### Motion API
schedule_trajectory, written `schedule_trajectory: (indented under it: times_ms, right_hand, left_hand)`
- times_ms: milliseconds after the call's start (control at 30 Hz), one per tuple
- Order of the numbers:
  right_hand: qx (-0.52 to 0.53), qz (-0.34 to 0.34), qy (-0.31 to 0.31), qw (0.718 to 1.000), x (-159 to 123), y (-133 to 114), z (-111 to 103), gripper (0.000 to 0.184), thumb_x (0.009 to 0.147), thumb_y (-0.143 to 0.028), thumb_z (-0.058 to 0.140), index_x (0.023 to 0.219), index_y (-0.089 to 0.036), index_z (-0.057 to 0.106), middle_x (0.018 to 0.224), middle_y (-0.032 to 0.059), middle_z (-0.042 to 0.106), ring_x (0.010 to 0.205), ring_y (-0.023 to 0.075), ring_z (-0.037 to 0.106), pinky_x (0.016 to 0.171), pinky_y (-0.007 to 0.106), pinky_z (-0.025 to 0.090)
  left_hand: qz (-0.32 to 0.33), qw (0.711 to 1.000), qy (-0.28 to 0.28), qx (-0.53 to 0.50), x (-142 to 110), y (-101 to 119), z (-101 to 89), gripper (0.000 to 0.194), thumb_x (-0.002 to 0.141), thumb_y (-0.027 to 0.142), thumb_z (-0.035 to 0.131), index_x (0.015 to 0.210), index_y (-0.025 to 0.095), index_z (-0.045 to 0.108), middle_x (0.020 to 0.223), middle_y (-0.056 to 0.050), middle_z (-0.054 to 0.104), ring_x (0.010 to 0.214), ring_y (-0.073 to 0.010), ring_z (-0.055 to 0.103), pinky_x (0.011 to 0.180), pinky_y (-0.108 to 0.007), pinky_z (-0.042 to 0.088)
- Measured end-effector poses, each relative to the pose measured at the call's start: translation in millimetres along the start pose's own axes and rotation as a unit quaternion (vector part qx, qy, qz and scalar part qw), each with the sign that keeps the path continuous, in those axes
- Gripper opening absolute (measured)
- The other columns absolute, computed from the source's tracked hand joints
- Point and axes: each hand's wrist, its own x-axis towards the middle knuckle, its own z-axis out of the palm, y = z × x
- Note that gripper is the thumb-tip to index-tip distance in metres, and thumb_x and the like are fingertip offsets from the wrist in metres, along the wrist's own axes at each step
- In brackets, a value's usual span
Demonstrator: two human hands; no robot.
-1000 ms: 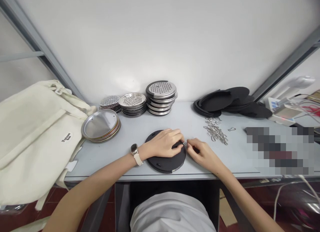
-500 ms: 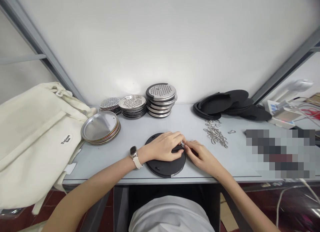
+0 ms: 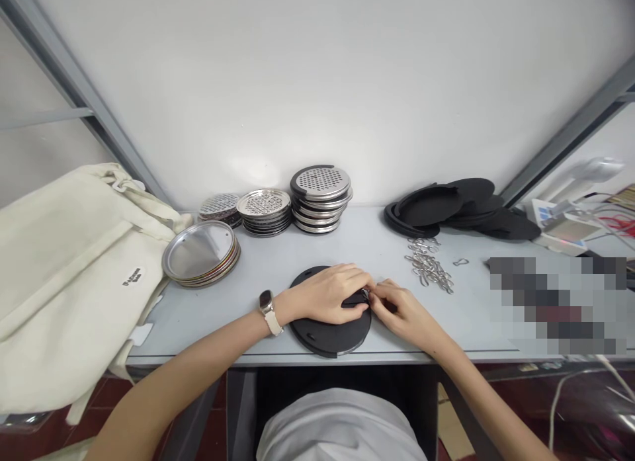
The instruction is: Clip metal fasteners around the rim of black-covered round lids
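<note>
A black round disc [image 3: 330, 335] with small slots lies flat near the table's front edge. My left hand [image 3: 330, 294], with a watch on its wrist, lies across the top of it; thumb and fingers close around its right side. At that right edge, my right hand [image 3: 399, 307] has thumb and forefinger pinched on a small metal clip [image 3: 366, 291], mostly hidden between the fingers of both hands. To the right lies a pile of similar wire clips [image 3: 429, 266], with one single clip [image 3: 461, 262] apart from it.
Stacks of perforated round metal plates [image 3: 321, 182] stand along the wall, with plain round trays [image 3: 198, 251] at left. Black round covers [image 3: 431, 206] are heaped at the back right. A cream bag [image 3: 74, 276] leans on the left end; cables and a white power strip [image 3: 550, 219] lie far right.
The bright metal clip at the disc's right edge is now more covered by my fingers. The disc has turned slightly under my left hand; both hands stay in nearly the same place.
</note>
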Motion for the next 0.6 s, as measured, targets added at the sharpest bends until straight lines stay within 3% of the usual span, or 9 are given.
schedule_trajectory:
  times_ms: [600]
  right_hand:
    - [0.018,0.003,-0.004,1.0,0.4,-3.1,-0.4,0.024,0.094,-0.023,0.038,0.077,-0.019,0.055,0.063,0.0006,0.055,0.064,0.0171,0.051,0.068,0.031,0.04]
  left_hand:
    - [-0.009,0.999,0.001,-0.035,0.4,-2.7,-0.1,0.02,0.083,0.014,0.053,0.102,0.016,0.051,0.097,-0.008,0.06,0.094,-0.0205,0.054,0.094,-0.034,0.041]
